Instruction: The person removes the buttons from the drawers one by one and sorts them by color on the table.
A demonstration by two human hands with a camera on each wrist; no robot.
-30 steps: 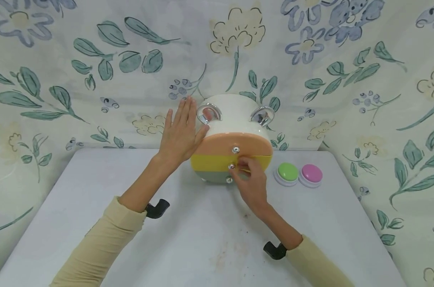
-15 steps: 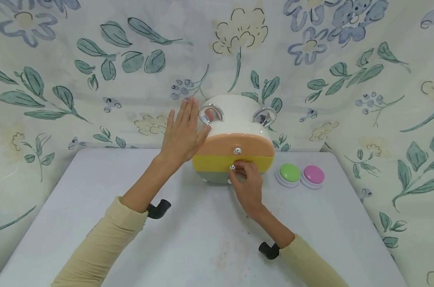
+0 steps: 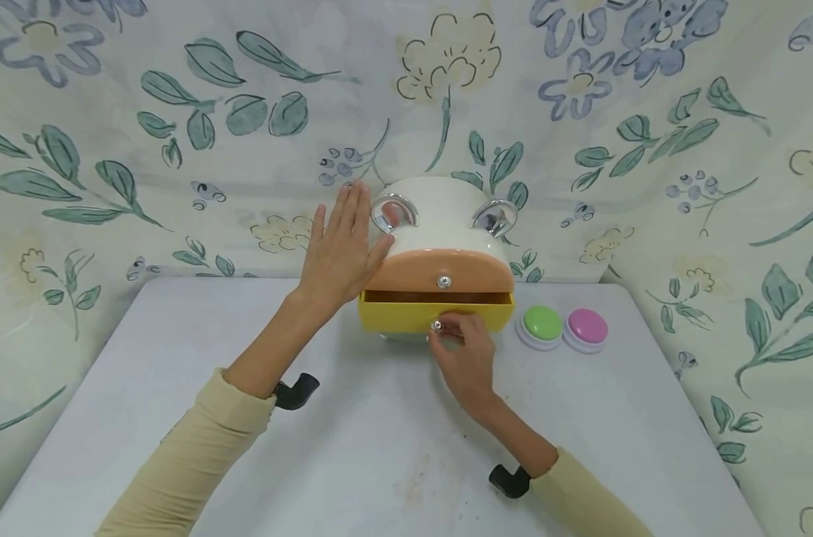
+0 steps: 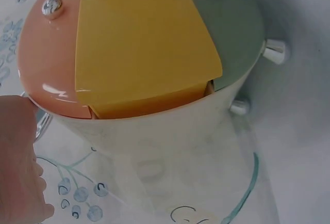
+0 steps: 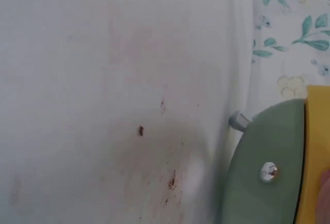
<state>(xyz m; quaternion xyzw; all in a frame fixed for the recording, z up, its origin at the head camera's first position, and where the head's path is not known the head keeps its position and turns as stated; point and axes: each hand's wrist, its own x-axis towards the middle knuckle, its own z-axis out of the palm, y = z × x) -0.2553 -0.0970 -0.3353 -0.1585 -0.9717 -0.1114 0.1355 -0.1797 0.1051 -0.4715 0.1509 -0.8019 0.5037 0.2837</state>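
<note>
A small rounded drawer cabinet (image 3: 440, 216) with a white body stands at the back of the table. Its front has an orange drawer (image 3: 406, 272), a yellow drawer (image 3: 396, 317) and a green drawer (image 5: 258, 146), each with a silver knob. The yellow drawer is pulled partway out, with a dark gap above its front. My right hand (image 3: 467, 358) pinches the yellow drawer's knob (image 3: 436, 326) between thumb and fingers. Flat and straight-fingered, my left hand (image 3: 339, 250) rests against the cabinet's upper left side, beside a chrome ring (image 3: 394, 214).
Right of the cabinet sit a green push button (image 3: 543, 323) and a pink push button (image 3: 588, 326) on white bases. Floral cloth (image 3: 245, 171) hangs close behind. The white table (image 3: 353, 447) bears brown smudges in front of the cabinet, whose small silver feet (image 4: 276, 51) show in the left wrist view.
The yellow drawer was closed and has slid out toward me, my right hand moving slightly back with its knob. The left hand stays in place against the cabinet.
</note>
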